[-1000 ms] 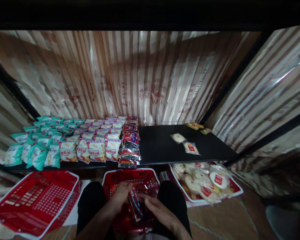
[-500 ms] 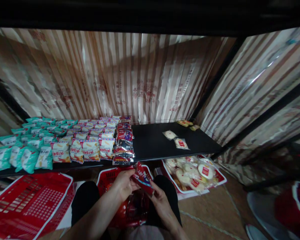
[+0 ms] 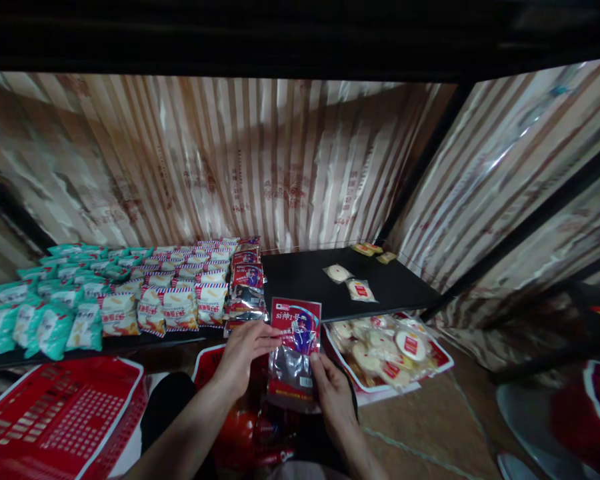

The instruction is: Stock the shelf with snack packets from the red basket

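A flat red snack packet [image 3: 296,357] with a dark see-through lower part is held up in front of me, face towards me, over my lap. My right hand [image 3: 333,387] grips its right edge, thumb on the front and the other fingers behind. On the left edge lie the nearly straight fingers of my left hand [image 3: 245,353], closed on the packet; its thumb is hidden. Matching red packets [image 3: 247,277] stand in a column on the black shelf just beyond. Below my hands, a red basket [image 3: 205,363] between my knees holds more red packets [image 3: 277,427].
White-and-orange snack bags [image 3: 180,308] and teal bags [image 3: 55,330] fill the shelf's left part. Two round wrapped pastries [image 3: 361,290] and yellow packets [image 3: 367,249] lie on the black shelf [image 3: 300,270]. A basket of pastries [image 3: 387,350] stands right, a red basket [image 3: 75,407] left.
The packet has been raised and turned from a slanted, folded position to upright and flat, facing me. Both hands have stayed at it, the left now along its left edge.
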A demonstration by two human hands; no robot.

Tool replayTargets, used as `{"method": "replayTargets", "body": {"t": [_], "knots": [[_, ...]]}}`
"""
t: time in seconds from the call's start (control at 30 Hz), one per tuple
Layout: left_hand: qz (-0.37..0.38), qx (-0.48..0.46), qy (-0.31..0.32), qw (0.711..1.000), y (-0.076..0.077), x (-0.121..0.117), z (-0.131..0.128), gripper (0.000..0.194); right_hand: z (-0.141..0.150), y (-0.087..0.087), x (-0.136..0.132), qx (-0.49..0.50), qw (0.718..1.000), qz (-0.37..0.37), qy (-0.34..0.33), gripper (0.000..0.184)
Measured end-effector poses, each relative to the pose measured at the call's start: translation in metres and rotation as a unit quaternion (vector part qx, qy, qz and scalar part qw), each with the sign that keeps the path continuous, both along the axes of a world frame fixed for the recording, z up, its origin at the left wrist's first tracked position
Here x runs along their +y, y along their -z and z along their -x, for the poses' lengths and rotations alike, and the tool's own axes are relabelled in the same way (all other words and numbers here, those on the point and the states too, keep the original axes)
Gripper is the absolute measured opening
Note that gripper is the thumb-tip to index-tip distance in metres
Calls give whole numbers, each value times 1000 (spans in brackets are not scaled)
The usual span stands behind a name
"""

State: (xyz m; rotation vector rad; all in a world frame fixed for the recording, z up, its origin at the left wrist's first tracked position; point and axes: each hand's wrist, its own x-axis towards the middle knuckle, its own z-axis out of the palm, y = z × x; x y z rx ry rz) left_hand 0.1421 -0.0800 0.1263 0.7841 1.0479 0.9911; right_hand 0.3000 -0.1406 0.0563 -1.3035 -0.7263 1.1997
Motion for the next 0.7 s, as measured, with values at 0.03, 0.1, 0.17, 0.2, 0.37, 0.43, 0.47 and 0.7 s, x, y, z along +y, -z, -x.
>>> {"method": "replayTargets", "body": {"t": [0.03, 0.1, 0.17, 0.2, 0.37, 0.43, 0.47, 0.7], "knots": [[-25, 22, -23, 999, 4, -2, 2, 26, 1, 0, 1, 16, 1000, 8, 6, 46], [-46, 81, -37, 995, 14, -6, 7, 30, 2, 1, 4, 41, 999, 23, 20, 46], [-31, 133, 2, 991, 25, -11, 9, 32, 2, 0, 8, 58, 997, 34, 27, 46], [-19, 144, 33, 989, 30, -13, 9, 34, 3, -1, 10, 64, 997, 37, 25, 45], [-35, 100, 111, 988, 52, -26, -1, 32, 6, -5, 17, 85, 995, 54, 11, 44], [-35, 113, 104, 988, 57, -27, -6, 28, 6, -3, 19, 83, 994, 69, 8, 46], [-33, 129, 93, 987, 60, -27, -8, 27, 5, -1, 19, 78, 994, 73, 6, 47], [-51, 130, 73, 988, 75, -20, -10, 31, -1, 15, 16, -49, 995, 84, 2, 52]]}}
